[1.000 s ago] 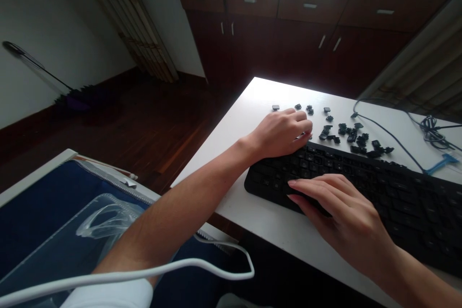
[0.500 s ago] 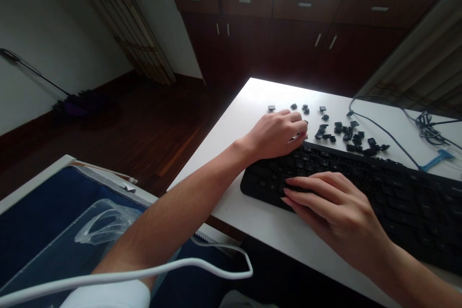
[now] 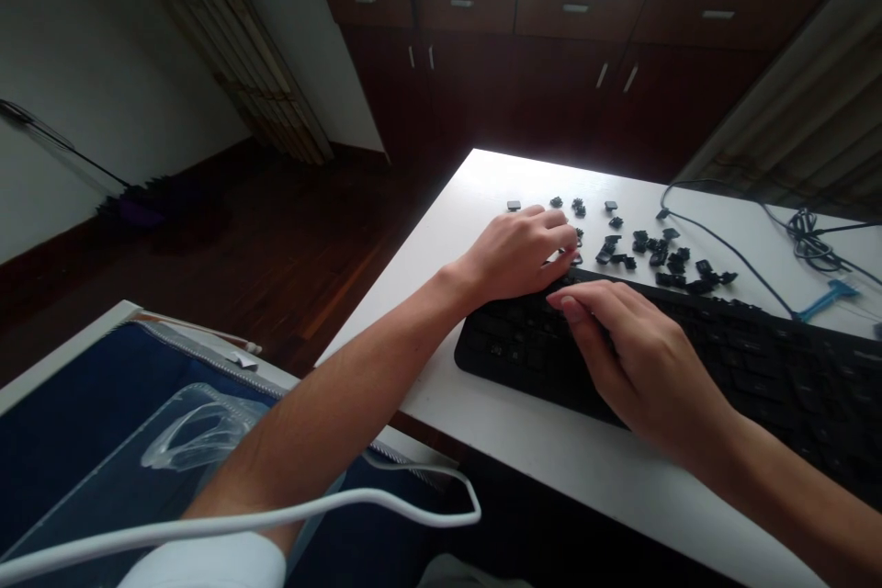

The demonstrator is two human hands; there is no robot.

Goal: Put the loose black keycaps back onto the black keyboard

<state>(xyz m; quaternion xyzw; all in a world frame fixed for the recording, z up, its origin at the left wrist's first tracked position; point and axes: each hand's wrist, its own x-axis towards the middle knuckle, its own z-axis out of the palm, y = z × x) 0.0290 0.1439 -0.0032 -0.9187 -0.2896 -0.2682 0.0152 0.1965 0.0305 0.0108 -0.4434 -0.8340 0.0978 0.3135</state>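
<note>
A black keyboard, with gaps among its keys, lies along the white table. My left hand is at its far left edge, fingers curled and thumb drawn in close to them. Dark bits show by those fingertips, but I cannot tell whether they are held. Over the keyboard's left part, my right hand has thumb and index finger pinched together; anything between them is hidden. Several loose black keycaps lie in a scattered group beyond the keyboard, and a single keycap sits beyond my left hand.
A blue plastic tool and a coiled black cable lie at the table's right. A white cable crosses near my left forearm, above a dark blue surface with a clear plastic bag. Cabinets stand behind.
My right hand has shifted away from me across the keyboard, its fingers going from extended to a thumb-and-index pinch. My left hand stays almost in place; the view has moved slightly.
</note>
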